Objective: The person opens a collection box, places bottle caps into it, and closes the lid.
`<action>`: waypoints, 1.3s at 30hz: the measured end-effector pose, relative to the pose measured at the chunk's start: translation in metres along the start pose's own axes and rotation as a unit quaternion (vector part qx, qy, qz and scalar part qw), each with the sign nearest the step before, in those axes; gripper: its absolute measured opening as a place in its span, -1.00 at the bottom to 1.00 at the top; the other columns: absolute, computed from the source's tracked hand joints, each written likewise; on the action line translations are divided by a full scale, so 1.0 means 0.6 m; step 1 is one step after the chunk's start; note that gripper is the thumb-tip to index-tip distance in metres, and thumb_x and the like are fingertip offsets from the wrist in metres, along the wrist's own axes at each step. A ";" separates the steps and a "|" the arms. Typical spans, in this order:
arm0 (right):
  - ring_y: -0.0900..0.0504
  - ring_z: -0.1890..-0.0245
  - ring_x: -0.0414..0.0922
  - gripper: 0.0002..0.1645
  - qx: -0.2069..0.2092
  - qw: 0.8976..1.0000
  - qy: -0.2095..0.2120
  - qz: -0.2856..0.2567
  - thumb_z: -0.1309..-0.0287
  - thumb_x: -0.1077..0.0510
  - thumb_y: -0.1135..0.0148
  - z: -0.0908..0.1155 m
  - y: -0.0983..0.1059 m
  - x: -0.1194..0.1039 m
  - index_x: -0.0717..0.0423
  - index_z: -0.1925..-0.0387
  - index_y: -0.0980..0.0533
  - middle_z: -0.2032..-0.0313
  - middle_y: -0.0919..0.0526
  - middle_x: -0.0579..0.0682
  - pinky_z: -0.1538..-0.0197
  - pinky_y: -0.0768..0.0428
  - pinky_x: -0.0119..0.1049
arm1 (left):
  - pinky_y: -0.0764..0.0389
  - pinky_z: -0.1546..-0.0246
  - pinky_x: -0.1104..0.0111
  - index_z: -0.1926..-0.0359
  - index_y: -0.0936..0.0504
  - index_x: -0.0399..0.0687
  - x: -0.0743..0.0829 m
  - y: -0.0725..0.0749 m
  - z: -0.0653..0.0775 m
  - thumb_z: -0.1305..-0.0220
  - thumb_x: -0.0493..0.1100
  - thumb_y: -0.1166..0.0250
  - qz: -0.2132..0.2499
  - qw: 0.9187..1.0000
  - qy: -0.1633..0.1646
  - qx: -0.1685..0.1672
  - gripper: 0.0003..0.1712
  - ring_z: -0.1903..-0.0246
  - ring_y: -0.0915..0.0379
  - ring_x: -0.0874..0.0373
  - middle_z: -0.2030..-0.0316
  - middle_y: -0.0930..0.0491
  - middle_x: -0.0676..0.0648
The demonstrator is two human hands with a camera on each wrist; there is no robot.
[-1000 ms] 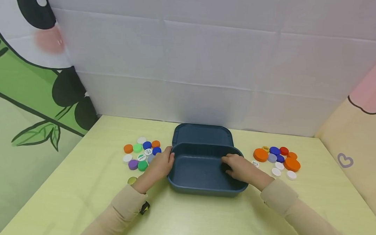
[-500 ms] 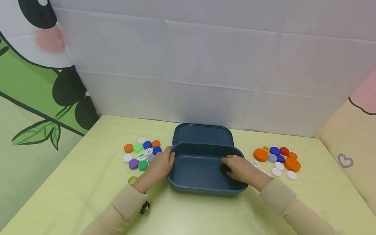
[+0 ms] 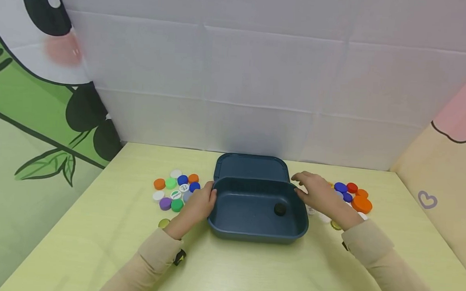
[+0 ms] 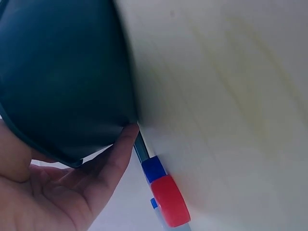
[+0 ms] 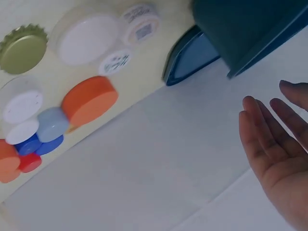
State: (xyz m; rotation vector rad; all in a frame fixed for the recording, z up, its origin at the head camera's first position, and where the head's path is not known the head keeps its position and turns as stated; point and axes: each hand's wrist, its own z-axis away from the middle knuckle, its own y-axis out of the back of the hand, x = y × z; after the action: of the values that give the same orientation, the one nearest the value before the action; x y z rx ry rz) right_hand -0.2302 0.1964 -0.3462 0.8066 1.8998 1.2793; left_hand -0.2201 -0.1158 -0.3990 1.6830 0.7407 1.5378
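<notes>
A dark blue plastic box (image 3: 248,237) stands uncovered on the table. My left hand (image 3: 198,201) grips its left rim. In the left wrist view, fingers (image 4: 113,161) lie along the outer wall of the box. A round black bottle cap (image 3: 280,209) lies on the box floor, towards the right. Over the right rim hovers my right hand (image 3: 320,195), fingers loosely extended, holding nothing. The right wrist view shows that hand (image 5: 279,149) apart from the box wall (image 5: 255,29), palm visible. Part of the right cap group is hidden behind the right hand.
Behind the box lies its dark blue lid (image 3: 251,167). Several coloured bottle caps lie left of it, including a purple cap (image 3: 165,203); another group with a large orange cap (image 3: 361,204) lies right. A gold crown cap (image 5: 23,49) shows in the right wrist view.
My right hand has come out of the box, up and to the right, letting go of the black bottle cap, which now lies inside. My left hand has stayed on the rim.
</notes>
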 end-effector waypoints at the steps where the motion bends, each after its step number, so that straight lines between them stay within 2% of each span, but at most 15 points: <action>1: -0.61 0.28 0.04 -0.69 0.005 1.000 -0.006 0.001 0.01 0.33 -0.25 0.002 0.002 0.005 0.27 0.14 -0.51 0.20 -0.62 0.16 0.20 -0.59 -0.12 | -0.56 0.48 0.30 -0.20 -0.27 -0.33 0.000 0.000 0.000 -0.38 -0.14 0.08 0.000 1.000 0.001 -0.001 -0.54 0.41 -0.51 0.04 0.15 -0.56 -0.31; 4: -0.61 0.28 0.03 -0.71 -0.001 0.999 -0.031 0.010 0.01 0.33 -0.24 0.010 0.005 0.022 0.25 0.16 -0.51 0.21 -0.62 0.15 0.21 -0.60 -0.13 | -0.57 0.46 0.28 -0.20 -0.26 -0.33 0.001 0.002 0.001 -0.38 -0.13 0.09 0.003 1.000 0.004 -0.004 -0.53 0.40 -0.51 0.02 0.13 -0.55 -0.31; 8: -0.60 0.33 0.02 -0.72 -0.046 0.997 -0.060 0.015 0.03 0.31 -0.27 0.024 -0.003 0.044 0.24 0.19 -0.54 0.24 -0.64 0.15 0.26 -0.60 -0.15 | -0.56 0.48 0.29 -0.20 -0.26 -0.35 0.003 0.004 0.002 -0.38 -0.15 0.09 0.004 1.000 0.000 -0.001 -0.53 0.40 -0.51 0.02 0.14 -0.56 -0.32; 11: -0.60 0.35 0.00 -0.72 -0.083 0.994 -0.070 0.015 0.05 0.29 -0.30 0.035 -0.017 0.059 0.24 0.21 -0.54 0.25 -0.64 0.15 0.27 -0.60 -0.15 | -0.52 0.54 0.34 -0.21 -0.26 -0.34 0.004 0.004 0.003 -0.38 -0.14 0.09 0.004 1.000 0.004 -0.005 -0.53 0.44 -0.50 0.04 0.21 -0.57 -0.29; 16: -0.59 0.34 -0.01 -0.74 -0.112 0.991 -0.072 0.001 0.06 0.27 -0.30 0.048 -0.039 0.069 0.21 0.24 -0.55 0.28 -0.64 0.12 0.27 -0.59 -0.13 | -0.51 0.56 0.36 -0.21 -0.25 -0.34 0.006 0.005 0.003 -0.38 -0.14 0.09 0.001 1.000 0.007 -0.008 -0.53 0.46 -0.49 0.04 0.23 -0.56 -0.29; 21: -0.56 0.38 -0.08 -0.81 -0.109 0.992 -0.062 0.006 0.06 0.29 -0.27 0.051 -0.051 0.069 0.14 0.30 -0.57 0.35 -0.64 0.04 0.28 -0.58 -0.17 | -0.52 0.55 0.34 -0.21 -0.25 -0.35 0.007 0.006 0.004 -0.39 -0.14 0.10 -0.001 1.000 0.006 -0.007 -0.53 0.45 -0.50 0.04 0.21 -0.56 -0.30; 29: -0.58 0.40 -0.09 -0.80 -0.106 0.993 -0.040 0.039 0.15 0.32 -0.33 0.052 -0.056 0.068 0.10 0.37 -0.57 0.39 -0.64 0.00 0.36 -0.58 -0.24 | -0.50 0.57 0.35 -0.21 -0.25 -0.35 0.008 0.008 0.006 -0.38 -0.15 0.10 0.000 1.000 0.007 -0.004 -0.53 0.48 -0.49 0.05 0.26 -0.56 -0.28; 39: -0.59 0.35 -0.01 -0.73 -0.083 0.994 -0.062 0.025 0.09 0.28 -0.31 0.047 -0.020 0.060 0.20 0.24 -0.56 0.31 -0.63 0.08 0.25 -0.58 -0.11 | -0.50 0.56 0.35 -0.21 -0.25 -0.33 0.009 0.009 0.005 -0.39 -0.14 0.10 -0.004 1.000 0.013 -0.009 -0.53 0.46 -0.48 0.04 0.26 -0.56 -0.28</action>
State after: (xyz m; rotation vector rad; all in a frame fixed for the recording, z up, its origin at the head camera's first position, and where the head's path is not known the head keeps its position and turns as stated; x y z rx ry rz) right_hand -0.2283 0.2357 -0.3723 0.8313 1.6615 1.3656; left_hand -0.2166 -0.1149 -0.3918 1.6483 0.7450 1.5593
